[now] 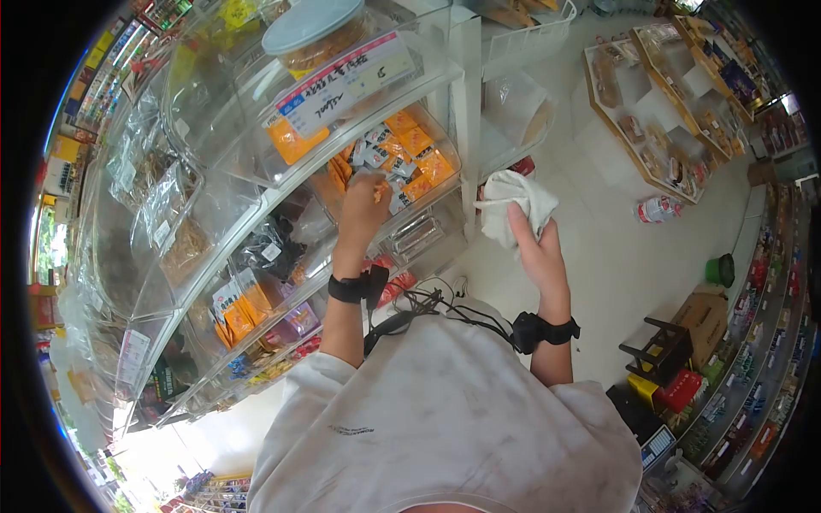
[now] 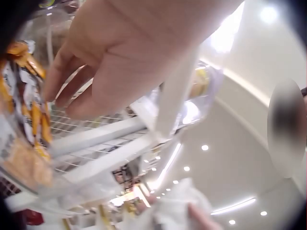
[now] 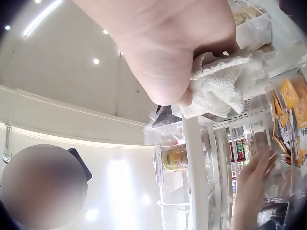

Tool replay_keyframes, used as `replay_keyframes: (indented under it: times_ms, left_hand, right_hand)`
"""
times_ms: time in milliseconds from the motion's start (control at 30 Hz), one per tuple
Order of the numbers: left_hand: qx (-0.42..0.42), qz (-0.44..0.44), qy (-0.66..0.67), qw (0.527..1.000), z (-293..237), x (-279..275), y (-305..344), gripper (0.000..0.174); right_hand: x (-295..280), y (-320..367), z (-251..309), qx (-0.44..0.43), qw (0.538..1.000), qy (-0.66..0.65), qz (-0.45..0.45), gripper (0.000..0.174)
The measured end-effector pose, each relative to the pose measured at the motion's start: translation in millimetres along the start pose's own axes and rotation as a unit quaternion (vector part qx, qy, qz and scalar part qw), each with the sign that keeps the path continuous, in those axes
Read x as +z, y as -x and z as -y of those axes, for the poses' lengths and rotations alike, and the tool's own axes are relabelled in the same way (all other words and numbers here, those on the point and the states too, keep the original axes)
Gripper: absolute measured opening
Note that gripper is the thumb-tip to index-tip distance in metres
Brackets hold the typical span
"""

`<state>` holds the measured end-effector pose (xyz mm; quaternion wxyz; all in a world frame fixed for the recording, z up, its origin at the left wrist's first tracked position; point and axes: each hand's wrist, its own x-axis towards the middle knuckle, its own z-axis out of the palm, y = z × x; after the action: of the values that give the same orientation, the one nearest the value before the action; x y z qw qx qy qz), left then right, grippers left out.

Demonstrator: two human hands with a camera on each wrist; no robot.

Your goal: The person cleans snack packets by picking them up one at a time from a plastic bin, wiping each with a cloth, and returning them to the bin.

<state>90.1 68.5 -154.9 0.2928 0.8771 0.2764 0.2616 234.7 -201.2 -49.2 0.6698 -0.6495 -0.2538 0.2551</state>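
My left hand reaches over the front of a clear bin filled with orange and white snack packets. Its fingers are loosely bent, with gaps between them and nothing visible in them, close beside the packets. Off to the right, over the floor, my right hand grips a white cloth, thumb on top and the other fingers hidden under it. The cloth looks like bunched terry towelling and hangs in folds from the hand.
Clear shelf bins with more packets run down the left. Above the left hand sit a price label and a lidded tub. A white post stands between the hands. A stool and wooden display stand on the right.
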Motion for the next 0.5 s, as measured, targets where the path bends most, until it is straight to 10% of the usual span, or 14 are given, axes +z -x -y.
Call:
replay_keyframes:
  times_ms: [233, 500]
  left_hand:
    - [-0.093, 0.145, -0.019, 0.985, 18.6, 16.5, -6.8, 0.019]
    - [-0.004, -0.043, 0.061, 0.997, -29.1, -19.8, 4.0, 0.010]
  right_hand:
    - [-13.6, -2.7, -5.5, 0.016, 1.000, -0.015, 0.003, 0.039]
    - [-6.5, -9.3, -18.6, 0.015, 0.999, -0.027, 0.017, 0.041]
